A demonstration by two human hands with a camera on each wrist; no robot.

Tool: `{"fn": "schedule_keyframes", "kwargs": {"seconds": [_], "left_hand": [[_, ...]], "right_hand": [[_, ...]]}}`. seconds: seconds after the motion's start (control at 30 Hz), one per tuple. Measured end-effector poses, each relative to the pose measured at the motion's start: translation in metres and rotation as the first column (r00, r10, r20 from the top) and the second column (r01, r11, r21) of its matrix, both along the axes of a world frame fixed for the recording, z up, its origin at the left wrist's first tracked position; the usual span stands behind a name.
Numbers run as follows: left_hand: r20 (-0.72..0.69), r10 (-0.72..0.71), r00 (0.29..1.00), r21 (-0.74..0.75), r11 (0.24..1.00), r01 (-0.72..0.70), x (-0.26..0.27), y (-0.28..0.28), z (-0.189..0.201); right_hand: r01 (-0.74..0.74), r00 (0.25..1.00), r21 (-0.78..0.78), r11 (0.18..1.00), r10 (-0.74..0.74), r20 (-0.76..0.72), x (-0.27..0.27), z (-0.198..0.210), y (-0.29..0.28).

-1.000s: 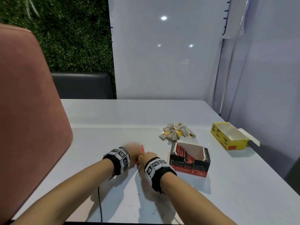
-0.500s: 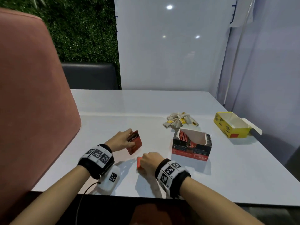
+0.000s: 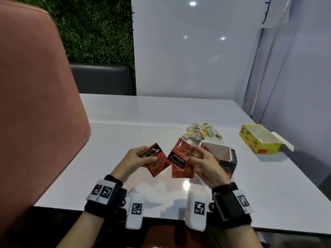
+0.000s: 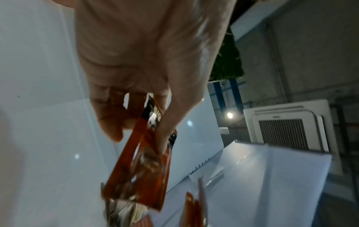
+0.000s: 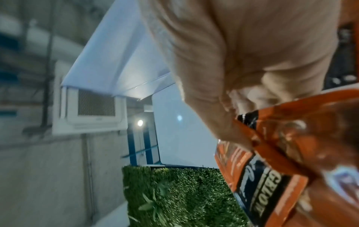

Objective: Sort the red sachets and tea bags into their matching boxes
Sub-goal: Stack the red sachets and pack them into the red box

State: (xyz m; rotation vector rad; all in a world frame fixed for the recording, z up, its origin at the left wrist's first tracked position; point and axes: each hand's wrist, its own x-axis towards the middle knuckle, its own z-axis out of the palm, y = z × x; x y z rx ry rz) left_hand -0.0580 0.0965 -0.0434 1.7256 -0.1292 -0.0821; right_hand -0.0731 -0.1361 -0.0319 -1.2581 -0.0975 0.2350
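My left hand pinches a red sachet between thumb and fingers above the table; the left wrist view shows the same sachet held edge-on. My right hand grips two overlapping red sachets, also seen as sachets in the right wrist view. Just right of that hand stands the open red-and-black box with red sachets inside. Behind it lies a pile of tea bags. An open yellow box sits at the far right.
The white table runs from its front edge near my wrists to a white wall panel. A pink chair back fills the left side. A dark seat back stands behind the table.
Both hands have lifted off the table and pulled back toward me. The right hand, which was down on a sachet, now holds two up; the left still holds its sachet.
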Motion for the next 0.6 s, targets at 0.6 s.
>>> {"fn": "schedule_keyframes", "kwargs": {"seconds": [0.6], "left_hand": [[-0.072, -0.163, 0.984, -0.1, 0.983, 0.156, -0.033, -0.033, 0.002]], "right_hand": [[0.176, 0.984, 0.126, 0.976, -0.172, -0.043, -0.015, -0.015, 0.031]]}}
